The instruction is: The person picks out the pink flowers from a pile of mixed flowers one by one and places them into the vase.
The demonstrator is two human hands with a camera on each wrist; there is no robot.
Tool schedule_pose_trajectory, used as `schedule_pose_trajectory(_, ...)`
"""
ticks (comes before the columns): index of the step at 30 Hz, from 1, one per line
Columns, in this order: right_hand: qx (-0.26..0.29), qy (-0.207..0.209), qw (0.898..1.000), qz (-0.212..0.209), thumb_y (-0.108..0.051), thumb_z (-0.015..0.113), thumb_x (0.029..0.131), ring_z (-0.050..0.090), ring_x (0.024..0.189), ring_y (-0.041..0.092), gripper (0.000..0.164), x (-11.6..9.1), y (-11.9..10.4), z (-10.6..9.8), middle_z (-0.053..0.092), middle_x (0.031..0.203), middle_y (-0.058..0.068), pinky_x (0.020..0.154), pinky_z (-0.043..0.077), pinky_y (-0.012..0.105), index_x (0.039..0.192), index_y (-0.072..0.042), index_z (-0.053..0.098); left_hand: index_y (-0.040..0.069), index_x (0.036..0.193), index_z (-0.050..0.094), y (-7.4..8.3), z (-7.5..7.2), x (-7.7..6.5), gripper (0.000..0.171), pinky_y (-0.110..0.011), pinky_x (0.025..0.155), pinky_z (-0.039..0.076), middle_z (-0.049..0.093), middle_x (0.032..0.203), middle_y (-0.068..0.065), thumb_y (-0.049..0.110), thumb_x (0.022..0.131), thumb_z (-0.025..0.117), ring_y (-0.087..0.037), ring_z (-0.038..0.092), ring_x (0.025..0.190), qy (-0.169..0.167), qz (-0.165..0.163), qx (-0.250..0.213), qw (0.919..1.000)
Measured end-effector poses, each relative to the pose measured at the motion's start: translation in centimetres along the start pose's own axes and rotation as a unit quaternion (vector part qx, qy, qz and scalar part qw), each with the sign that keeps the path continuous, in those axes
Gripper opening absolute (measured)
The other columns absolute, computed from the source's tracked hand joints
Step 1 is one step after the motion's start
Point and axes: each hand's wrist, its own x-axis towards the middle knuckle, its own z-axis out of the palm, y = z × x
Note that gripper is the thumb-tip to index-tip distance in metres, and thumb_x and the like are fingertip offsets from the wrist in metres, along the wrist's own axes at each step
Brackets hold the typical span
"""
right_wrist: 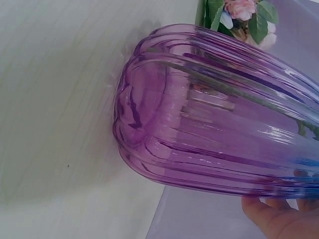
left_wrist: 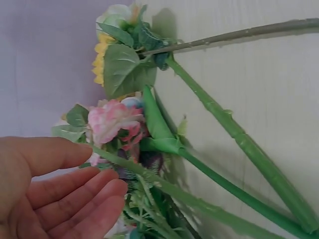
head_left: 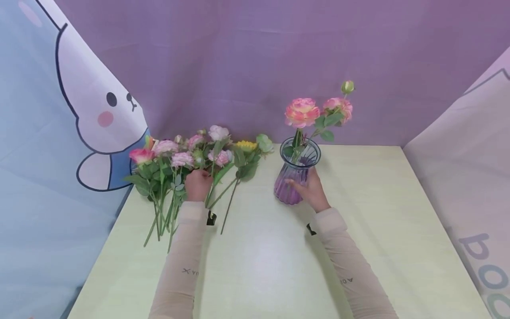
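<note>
"What's hard to make out?"

"The left grip (head_left: 198, 186), from the head: it covers stems among the loose flowers (head_left: 182, 159). The left wrist view shows it open, thumb and fingers apart. Whether the thumb touches the green stem (left_wrist: 194, 200) at its tip, I can't tell."

"And the right grip (head_left: 315, 193)?"

"Wrapped round the vase (head_left: 290, 179), which is on the desk (head_left: 259, 266), right of the loose flowers. The glass hides most of those fingers from the head."

"Any writing?"

"Dark letters on both sleeves (head_left: 175, 288), upside down; I get an X on the left, no whole word. Big letters (head_left: 481, 277) on the right-hand backdrop (head_left: 450, 173) run out of frame."

"What does one view add?"

"The right wrist shows the vase's purple base (right_wrist: 144, 109) and a stem through the glass, but cuts off the rim (head_left: 299, 166). Only the head shows the pink blooms (head_left: 302, 113) above it."
</note>
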Motion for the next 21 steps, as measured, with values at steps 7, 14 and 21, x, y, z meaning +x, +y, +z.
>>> schedule_pose_trajectory(7,0.009,-0.003,1.000,0.002,-0.027,0.073,0.083,0.023,0.140,0.034,0.094,-0.1,-0.2,0.0,0.024,0.151,0.021,0.114,0.020,0.043,0.149,-0.003,0.010,0.000,0.064,0.061,-0.2,0.6,0.7,0.022,-0.029,0.047,0.030,0.050,0.051,-0.006,0.003,0.086,0.057,-0.014,0.031,0.045,-0.027,-0.027,0.004,0.9993)
schedule_pose_trajectory(14,0.005,-0.005,1.000,0.004,-0.029,0.073,0.082,0.023,0.140,0.035,0.095,-0.1,-0.2,-0.1,0.024,0.151,0.021,0.114,0.020,0.044,0.148,-0.001,0.010,-0.003,0.067,0.065,-0.3,0.7,0.6,0.020,-0.031,0.049,0.033,0.062,0.061,-0.015,0.002,0.085,0.058,-0.017,0.038,0.046,-0.021,-0.035,-0.001,0.9992)
schedule_pose_trajectory(21,0.012,-0.005,1.000,-0.001,-0.026,0.073,0.083,0.026,0.138,0.035,0.093,0.0,-0.1,-0.1,0.028,0.149,0.021,0.114,0.021,0.044,0.148,-0.002,0.012,-0.007,0.096,0.070,-1.1,0.9,-0.2,0.019,-0.048,0.073,0.052,0.068,0.093,-0.025,0.008,0.089,0.060,-0.037,0.064,0.080,-0.029,-0.045,-0.017,0.9984)
